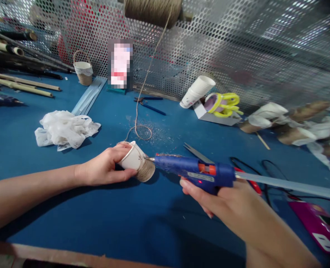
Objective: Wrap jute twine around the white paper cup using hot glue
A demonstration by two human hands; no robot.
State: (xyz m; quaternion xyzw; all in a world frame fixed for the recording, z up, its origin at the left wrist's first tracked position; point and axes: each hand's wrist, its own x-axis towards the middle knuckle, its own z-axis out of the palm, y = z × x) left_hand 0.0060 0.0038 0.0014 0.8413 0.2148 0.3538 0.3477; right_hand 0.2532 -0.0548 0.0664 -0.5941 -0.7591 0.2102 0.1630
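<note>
My left hand (109,165) is closed around a white paper cup (132,158), which lies tilted on its side over the blue table. Twine (146,171) is wound around the cup's base end, and its loose strand loops on the table and runs up to a spool (154,11). In my right hand (221,201) is a blue hot glue gun (193,169), gripped by its handle, with a red light lit. Its metal nozzle meets the cup's side at the edge of the winding. A long clear glue stick (288,185) sticks out of the gun's back.
Scissors (197,152) lie just behind the glue gun. White lace (66,128), pliers (151,106), stacked paper cups (198,91) and a small twine basket (83,72) stand further back. A purple power strip (316,225) and black cords are at right. Perforated metal closes the back.
</note>
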